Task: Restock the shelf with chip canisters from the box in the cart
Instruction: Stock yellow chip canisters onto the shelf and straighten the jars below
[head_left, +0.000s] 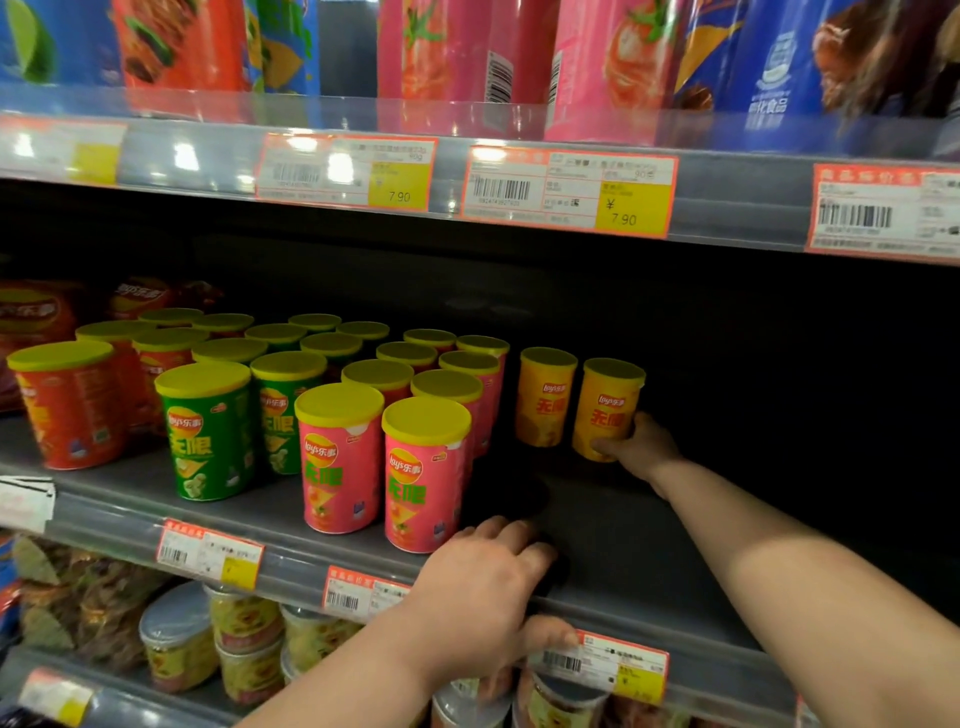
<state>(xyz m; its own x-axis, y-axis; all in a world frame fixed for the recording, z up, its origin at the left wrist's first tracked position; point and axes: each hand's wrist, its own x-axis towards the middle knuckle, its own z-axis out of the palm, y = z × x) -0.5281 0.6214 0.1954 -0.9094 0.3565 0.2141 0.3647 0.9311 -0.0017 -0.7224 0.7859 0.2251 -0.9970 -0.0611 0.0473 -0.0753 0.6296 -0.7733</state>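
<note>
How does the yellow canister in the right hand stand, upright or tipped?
Upright. The yellow canister has its lid on top and its base on the shelf; the right hand grips its lower side.

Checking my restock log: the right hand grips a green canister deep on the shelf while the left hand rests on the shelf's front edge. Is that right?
Not quite. The head view shows the right hand gripping a yellow canister, not a green one, deep on the shelf. The left hand does rest on the shelf's front edge.
</note>
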